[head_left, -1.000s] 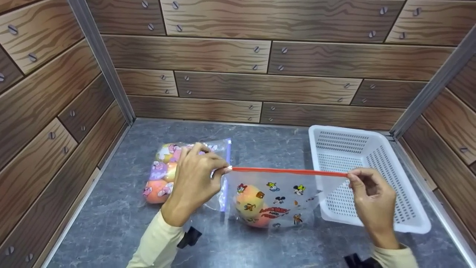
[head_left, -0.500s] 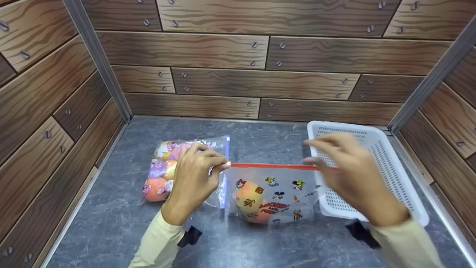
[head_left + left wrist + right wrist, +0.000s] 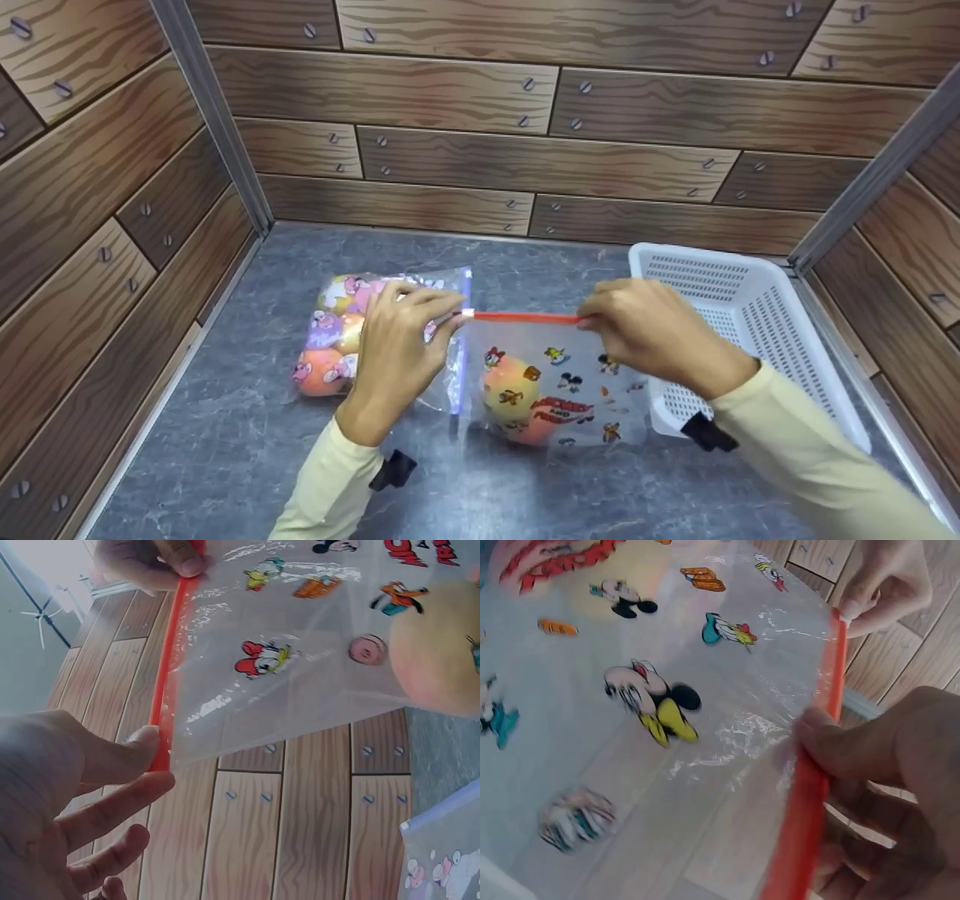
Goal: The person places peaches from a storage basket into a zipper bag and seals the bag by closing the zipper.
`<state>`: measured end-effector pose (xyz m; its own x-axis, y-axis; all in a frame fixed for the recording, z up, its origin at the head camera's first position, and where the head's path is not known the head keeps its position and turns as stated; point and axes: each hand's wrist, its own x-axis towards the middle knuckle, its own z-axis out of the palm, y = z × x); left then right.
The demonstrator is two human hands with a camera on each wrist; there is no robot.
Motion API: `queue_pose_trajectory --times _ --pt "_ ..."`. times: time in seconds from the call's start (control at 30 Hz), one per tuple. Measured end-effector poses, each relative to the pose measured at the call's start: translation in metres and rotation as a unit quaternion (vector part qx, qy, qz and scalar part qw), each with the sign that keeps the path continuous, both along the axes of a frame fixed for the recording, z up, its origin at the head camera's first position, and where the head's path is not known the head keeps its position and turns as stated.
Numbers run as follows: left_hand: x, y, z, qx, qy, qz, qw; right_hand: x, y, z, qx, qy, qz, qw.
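A clear zip bag [image 3: 570, 375] printed with cartoon characters hangs upright by its red zip strip, with round peach-like fruits [image 3: 510, 397] in its lower left part. My left hand [image 3: 405, 352] pinches the strip's left end between thumb and forefinger; its other fingers spread apart in the left wrist view. My right hand [image 3: 652, 330] pinches the red strip [image 3: 810, 795] partway along, thumb on the near side, as the right wrist view shows. The strip runs taut between both hands. Behind my left hand lies a second printed bag [image 3: 330, 337] with a purple zip, filled with round fruits and partly hidden.
A white perforated plastic basket [image 3: 814, 360] stands at the right, partly behind my right forearm. The grey marbled table [image 3: 232, 450] is bounded by wood-patterned walls [image 3: 450, 157] at the back and both sides.
My right hand has let go of the strip's right end, moved left and now pinches the strip nearer its middle. My left hand stays at the left end.
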<state>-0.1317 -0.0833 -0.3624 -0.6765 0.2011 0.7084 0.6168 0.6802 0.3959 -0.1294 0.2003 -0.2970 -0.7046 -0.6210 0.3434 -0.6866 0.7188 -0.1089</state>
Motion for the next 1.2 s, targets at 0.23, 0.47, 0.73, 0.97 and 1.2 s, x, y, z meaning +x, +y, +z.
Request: queue_pose_trajectory --times 0.23,0.47,0.73,0.97,1.2 --pt "0.005 -0.004 -0.01 0.005 -0.009 0.01 0.9999 -0.017 0.012 0.009 -0.06 -0.094 -0.072 0.991" --pt "0.007 -0.005 -0.024 0.0 -0.041 0.006 0.9991 -0.033 0.022 0.018 -0.13 -0.203 -0.16 0.957" --pt "0.007 -0.005 -0.031 0.001 -0.054 0.001 0.9985 -0.06 0.015 0.014 -0.323 -0.338 -0.223 0.855" --pt "0.007 -0.004 -0.037 -0.005 -0.057 -0.004 0.9984 -0.083 -0.018 -0.001 -0.455 -0.377 -0.231 0.773" --pt "0.007 -0.003 -0.039 0.0 -0.082 -0.012 0.9966 -0.09 -0.024 -0.039 -0.54 -0.389 -0.216 0.715"
